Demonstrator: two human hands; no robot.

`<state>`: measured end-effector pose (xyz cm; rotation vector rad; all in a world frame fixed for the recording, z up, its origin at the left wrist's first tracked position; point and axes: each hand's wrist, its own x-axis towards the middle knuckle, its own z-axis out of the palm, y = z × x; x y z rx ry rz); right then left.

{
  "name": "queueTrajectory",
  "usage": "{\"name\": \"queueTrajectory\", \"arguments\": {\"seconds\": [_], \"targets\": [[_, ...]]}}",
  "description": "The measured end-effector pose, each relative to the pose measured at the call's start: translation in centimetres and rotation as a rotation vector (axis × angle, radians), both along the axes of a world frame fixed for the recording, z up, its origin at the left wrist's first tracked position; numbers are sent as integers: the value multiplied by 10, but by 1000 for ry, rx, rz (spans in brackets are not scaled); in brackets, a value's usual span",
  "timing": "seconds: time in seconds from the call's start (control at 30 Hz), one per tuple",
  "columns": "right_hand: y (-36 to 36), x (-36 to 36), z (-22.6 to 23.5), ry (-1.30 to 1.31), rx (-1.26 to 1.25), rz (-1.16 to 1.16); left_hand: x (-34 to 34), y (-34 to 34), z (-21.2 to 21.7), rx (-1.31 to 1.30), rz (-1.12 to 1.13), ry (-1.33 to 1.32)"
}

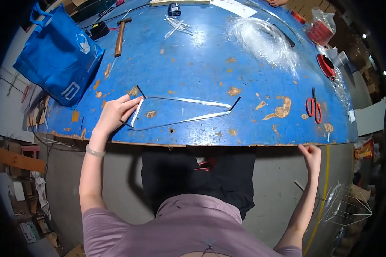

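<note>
A slim triangular frame (pixel 188 101) with silvery-white sides and black tips at its corners lies over the blue table, its long point toward the right. My left hand (pixel 112 115) pinches its short left side between thumb and fingers. Off to the right, my right hand (pixel 312 156) is just beyond the table's front edge, its fingers closed together. Whatever those fingers hold, if anything, is too fine to make out. Red-handled scissors (pixel 314 108) lie on the table above that hand, blades pointing away.
The blue tabletop (pixel 193 75) is worn. A blue bag (pixel 58 55) and a hammer (pixel 120 37) are left; white strips (pixel 177 26) and a small dark box (pixel 174 9) farther back. Clear strands (pixel 261 40) and a red spool (pixel 326 66) lie right. Another person's hand (pixel 278 2) shows at the far edge.
</note>
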<state>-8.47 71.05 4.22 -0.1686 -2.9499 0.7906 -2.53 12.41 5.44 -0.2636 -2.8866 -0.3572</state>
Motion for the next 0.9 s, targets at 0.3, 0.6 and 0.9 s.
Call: {"name": "queueTrajectory", "arguments": {"seconds": [0.3,0.6,0.9], "targets": [[71,186,-35,-242,-286,-187,27,44,61,622,279,492],[57,280,-8,-469,-415,-465,85,442,-25,601,-1071,-169],[68,285,16,-611,-561,-334,98,396,-61,1242,-1234,-1853]]}}
